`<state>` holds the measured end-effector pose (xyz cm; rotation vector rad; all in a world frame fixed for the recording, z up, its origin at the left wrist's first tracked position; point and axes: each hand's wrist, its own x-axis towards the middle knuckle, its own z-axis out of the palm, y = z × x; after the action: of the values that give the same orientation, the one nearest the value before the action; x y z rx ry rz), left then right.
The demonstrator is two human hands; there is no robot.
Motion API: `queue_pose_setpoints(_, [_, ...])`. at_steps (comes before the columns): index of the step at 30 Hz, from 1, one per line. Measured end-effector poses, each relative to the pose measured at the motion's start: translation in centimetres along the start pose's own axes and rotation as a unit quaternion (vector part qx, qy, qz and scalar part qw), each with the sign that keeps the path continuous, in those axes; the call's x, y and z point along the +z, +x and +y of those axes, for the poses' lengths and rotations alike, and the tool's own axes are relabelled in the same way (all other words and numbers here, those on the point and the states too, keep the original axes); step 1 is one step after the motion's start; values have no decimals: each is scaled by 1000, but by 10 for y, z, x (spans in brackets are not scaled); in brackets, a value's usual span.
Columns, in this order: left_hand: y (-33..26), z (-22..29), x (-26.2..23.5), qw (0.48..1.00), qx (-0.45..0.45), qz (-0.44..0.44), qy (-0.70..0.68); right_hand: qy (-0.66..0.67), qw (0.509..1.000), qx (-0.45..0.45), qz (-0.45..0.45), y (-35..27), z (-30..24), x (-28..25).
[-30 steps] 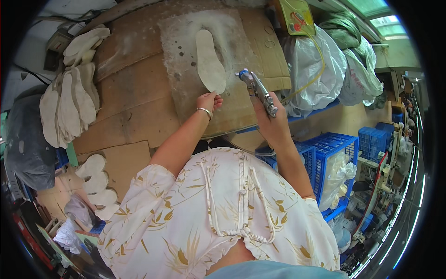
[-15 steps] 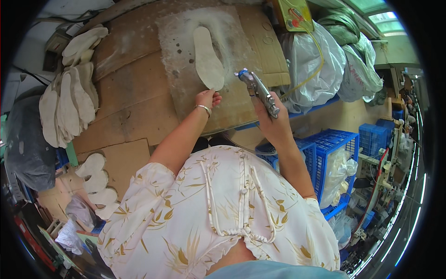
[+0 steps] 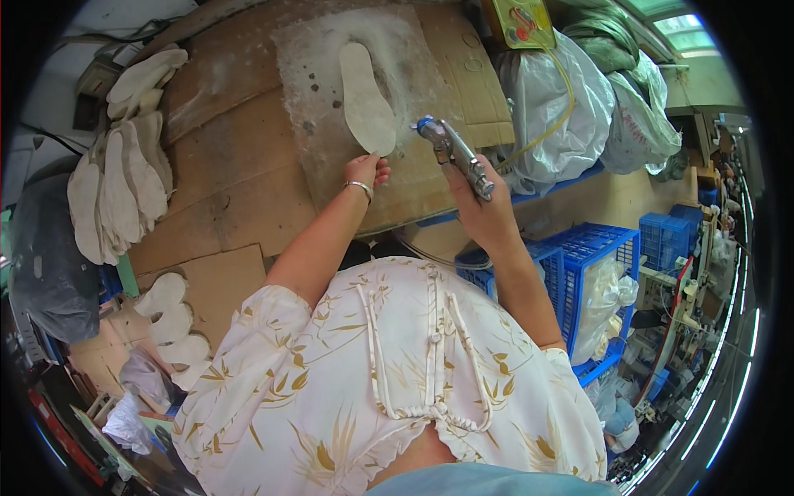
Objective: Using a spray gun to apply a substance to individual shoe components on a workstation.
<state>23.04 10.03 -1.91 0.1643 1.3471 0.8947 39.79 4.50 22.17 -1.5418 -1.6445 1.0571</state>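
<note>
A cream insole (image 3: 366, 99) lies flat on a stained, white-dusted sheet (image 3: 302, 62), its wide end towards me. My left hand (image 3: 368, 171) pinches the near edge of that end between thumb and fingertips, the other fingers curled. To the right, my right hand (image 3: 482, 207) is wrapped round a metal spray gun (image 3: 463, 157) with a blue nozzle end. The nozzle points left towards the insole and stays apart from it. A faint haze shows by the nozzle.
Brown cardboard (image 3: 223, 157) covers the work surface. Stacked insoles (image 3: 124, 182) lie at the left, with more insoles (image 3: 169, 318) lower down. A yellow container (image 3: 519, 23) with a yellow hose stands far right, beside white plastic bags (image 3: 554, 107). Blue crates (image 3: 595, 256) stand right of me.
The view has shifted slightly, so the sheet and insole sit a little higher and further left. My left hand still pinches the insole; the spray gun remains in my right hand.
</note>
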Motion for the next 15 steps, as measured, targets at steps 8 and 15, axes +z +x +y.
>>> queue_pose_setpoints(8, [5, -3, 0, 1000, -1, 3, 1, 12, 1000, 15, -14, -19, 9, -5])
queue_pose_setpoints(15, [7, -5, -2, 1000, 5, 10, 8, 8, 999, 19, -26, -26, 8, -12])
